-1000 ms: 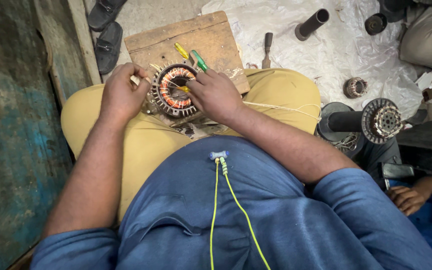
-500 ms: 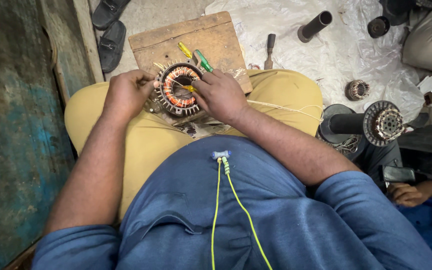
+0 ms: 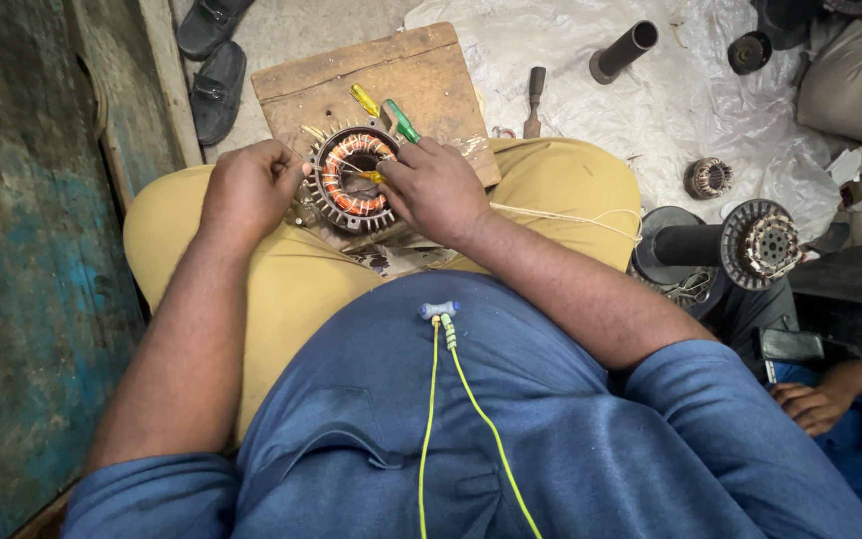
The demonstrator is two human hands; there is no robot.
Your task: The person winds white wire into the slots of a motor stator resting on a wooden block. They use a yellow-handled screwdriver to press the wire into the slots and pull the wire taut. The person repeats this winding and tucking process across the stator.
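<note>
**One:** Left hand (image 3: 249,190) curling loosely closed against the left rim of a round motor stator (image 3: 353,178), fingertips pressing on its finned outer edge. Gripping it fully or only steadying it?

**Two:** Steadying, by the look of it; touching the rim, knuckles up, not wrapping around. Right hand (image 3: 433,188) closing narrowly around a small yellow-tipped tool (image 3: 371,176), poking its point into the ring of copper-orange windings.

**One:** Locating the stator?

**Two:** Resting on the lap, across the yellow-trousered thighs (image 3: 551,185), leaning against the near edge of a worn wooden board (image 3: 391,75). Lying on that board, just beyond the stator: a yellow handle (image 3: 364,99) and a green handle (image 3: 402,122), side by side, the green one nearly touching the right hand's knuckles.

**One:** Trailing from anything, a thread?

**Two:** Running rightward from under the right hand, a pale string (image 3: 571,218), draping across the right thigh.

**One:** Surrounding the lap?

**Two:** Lying beyond the board on crumpled plastic sheeting (image 3: 670,100): a dark-handled tool (image 3: 534,95), a black tube (image 3: 624,50), a smaller wound coil (image 3: 708,178). Sitting near the right knee, a dark shaft with a finned disc (image 3: 762,243). Standing at upper left, a pair of black sandals (image 3: 214,60). Showing at lower right, another person's hand (image 3: 812,404), blue-sleeved, well apart from the work.
</note>
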